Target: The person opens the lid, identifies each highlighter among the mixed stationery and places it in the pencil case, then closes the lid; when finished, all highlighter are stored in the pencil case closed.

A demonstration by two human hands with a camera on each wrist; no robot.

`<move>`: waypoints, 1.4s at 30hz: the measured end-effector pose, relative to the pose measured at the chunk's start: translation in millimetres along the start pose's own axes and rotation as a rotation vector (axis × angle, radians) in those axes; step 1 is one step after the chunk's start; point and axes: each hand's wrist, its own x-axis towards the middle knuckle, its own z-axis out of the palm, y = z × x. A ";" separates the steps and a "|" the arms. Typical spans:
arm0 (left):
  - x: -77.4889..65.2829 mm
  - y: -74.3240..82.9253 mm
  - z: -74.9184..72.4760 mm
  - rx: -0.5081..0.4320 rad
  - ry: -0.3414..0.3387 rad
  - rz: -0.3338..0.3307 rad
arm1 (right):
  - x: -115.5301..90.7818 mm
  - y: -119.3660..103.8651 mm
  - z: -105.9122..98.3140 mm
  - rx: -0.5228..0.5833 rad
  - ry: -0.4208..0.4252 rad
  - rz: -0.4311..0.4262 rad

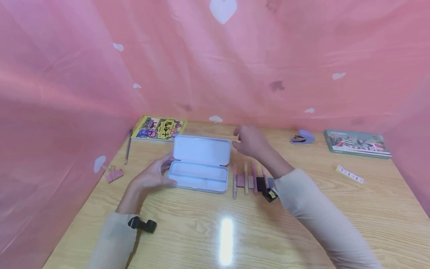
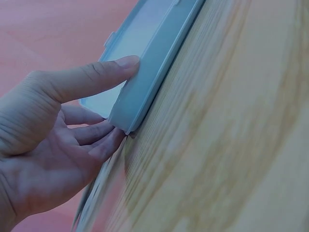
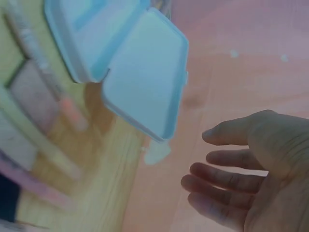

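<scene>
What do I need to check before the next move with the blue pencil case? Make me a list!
1. Lid open: ok, it is folded back.
2. Pencil case steadied: ok, the left hand holds its left end.
3. Right hand free: ok, it holds nothing and is apart from the lid.
4. Pens inside the case: not ok, they lie on the table to its right.
5. Pen caps tight: cannot tell, too small and blurred.
</scene>
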 end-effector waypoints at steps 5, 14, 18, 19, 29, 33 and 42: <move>-2.0 -3.1 0.0 -0.015 0.004 0.004 | -23.0 -0.9 16.2 -0.037 -0.046 0.072; -3.9 -4.9 -1.2 -0.032 -0.002 0.021 | -42.8 -5.8 64.5 -0.004 -0.171 0.249; -4.1 -4.2 -1.8 -0.026 -0.009 0.018 | -45.1 -5.1 78.1 0.002 -0.114 0.263; -4.2 -3.7 -1.9 -0.019 -0.009 0.017 | -45.4 -4.7 80.4 0.009 -0.093 0.266; -2.8 0.6 -1.2 0.001 -0.015 0.021 | -43.8 2.2 64.0 0.272 0.010 0.350; -2.9 0.5 -0.9 0.003 -0.013 0.022 | -40.9 3.8 32.9 0.331 0.036 0.337; -1.7 -0.7 -1.5 0.014 -0.015 0.005 | -22.5 -6.2 -7.4 0.227 0.051 0.167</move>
